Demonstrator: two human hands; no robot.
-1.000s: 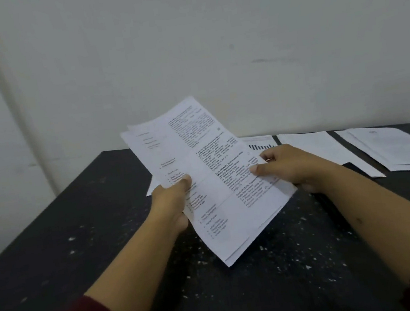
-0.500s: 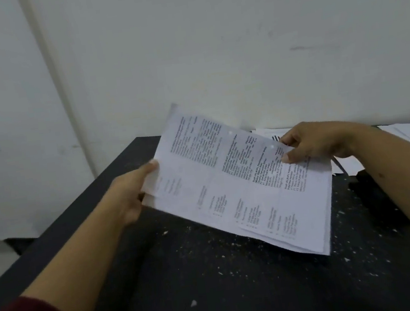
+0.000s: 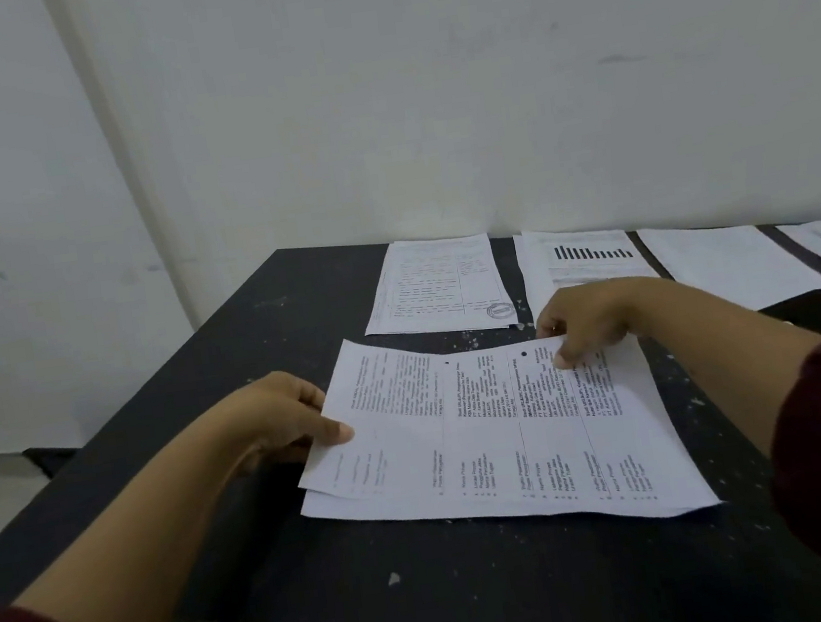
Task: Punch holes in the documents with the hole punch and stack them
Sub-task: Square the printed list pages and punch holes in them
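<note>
Held documents (image 3: pixel 506 433): a few printed sheets, now low over the black table (image 3: pixel 246 341), near its front-left part, looks like resting on or just above the surface; can't tell which for the far edge. Long axis runs left-right across the view, slightly skewed, right end nearer the camera. Text lines run front-to-back, so the print reads sideways from here. Two punched holes visible along the far long edge. A lower sheet sticks out at the left and front edges, so the sheets aren't squared up.

Left hand (image 3: pixel 277 420): pinches the left short edge, thumb on top, fingers curled under the paper.
Right hand (image 3: pixel 585 323): pinches the far edge toward its right end, thumb and fingertips closed on the paper.

Versus 0.5 s ago: the sheets were held up off the table and tilted, far-left corner raised toward the wall. Now they're down and nearly flat. Both hands keep the same grips, same edges. One second ago the long axis ran more front-to-back, so the sheets have been turned as well as lowered.

Behind: stamped sheet (image 3: pixel 439 284) lies flat just beyond the held documents, not touching. Right of it a bar-chart sheet (image 3: pixel 583 258), partly hidden by the right hand. Further right, more white papers (image 3: pixel 723 262) along the back edge. White specks scattered over the table.
</note>
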